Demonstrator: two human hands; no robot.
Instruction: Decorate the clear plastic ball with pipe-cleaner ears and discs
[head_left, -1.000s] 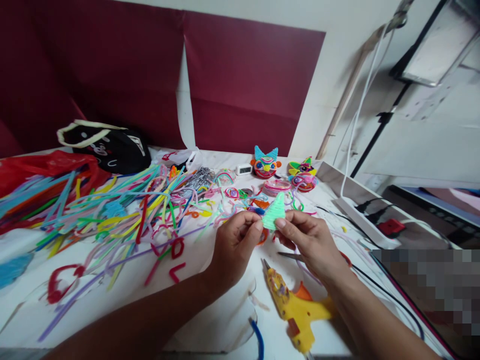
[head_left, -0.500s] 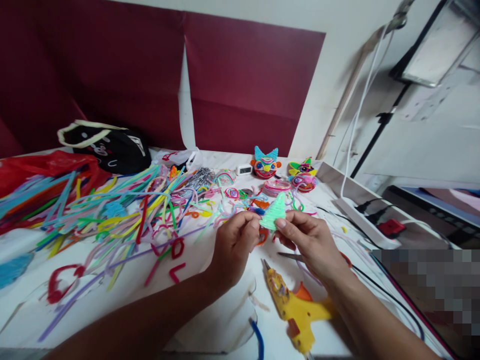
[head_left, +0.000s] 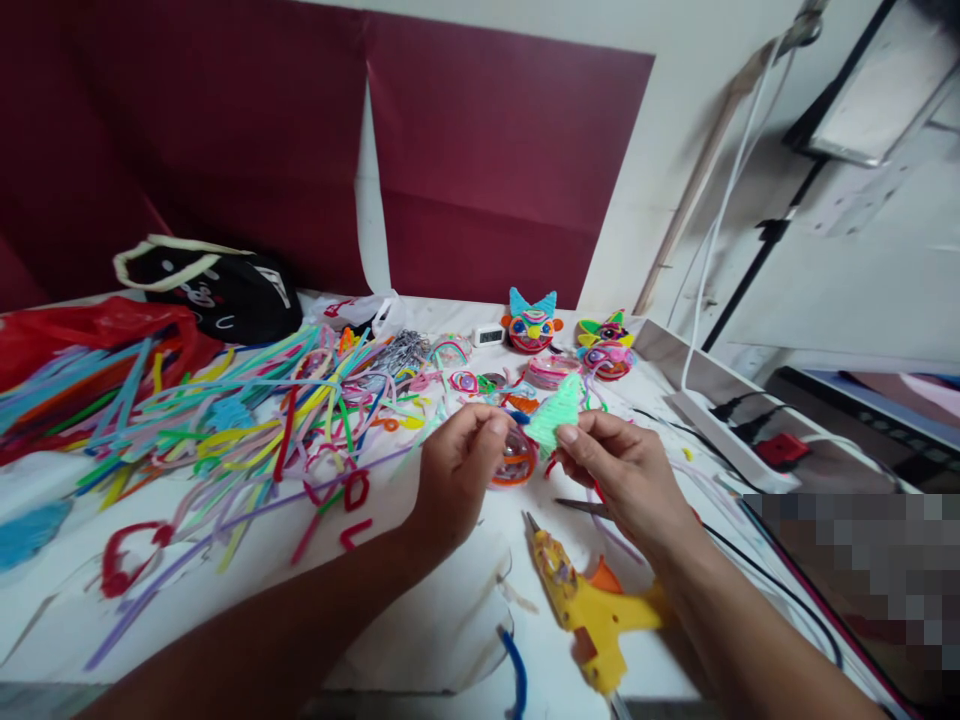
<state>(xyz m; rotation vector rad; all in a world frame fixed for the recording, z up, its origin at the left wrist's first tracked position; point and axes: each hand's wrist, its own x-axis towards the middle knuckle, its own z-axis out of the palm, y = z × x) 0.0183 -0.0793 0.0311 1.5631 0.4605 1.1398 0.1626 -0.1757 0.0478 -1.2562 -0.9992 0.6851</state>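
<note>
Between the thumb and fingers of my right hand [head_left: 626, 470] is a light green fuzzy triangle [head_left: 556, 412], apparently made of pipe cleaner, its point tilted up to the right. My left hand [head_left: 466, 465] is closed in a pinch just left of the triangle; what its fingertips hold, if anything, is too small to make out. A short dark blue piece [head_left: 519, 417] shows between those fingertips and the triangle, possibly lying behind them. Beneath my hands sits a clear round piece with orange and red trim [head_left: 516, 462]. Dark pointed blades [head_left: 577, 508] stick out under my right hand.
A yellow glue gun [head_left: 581, 610] lies by my right forearm. Loose pipe cleaners [head_left: 255, 410] cover the table's left side. Behind stand a decorated head with blue ears [head_left: 531, 325], a small white clock [head_left: 488, 336] and a black bag [head_left: 225, 300]. A power strip [head_left: 739, 445] lies right.
My left hand has drawn left, away from the triangle. In my right hand the triangle has turned, its point swinging to the right, and more of the clear round piece shows.
</note>
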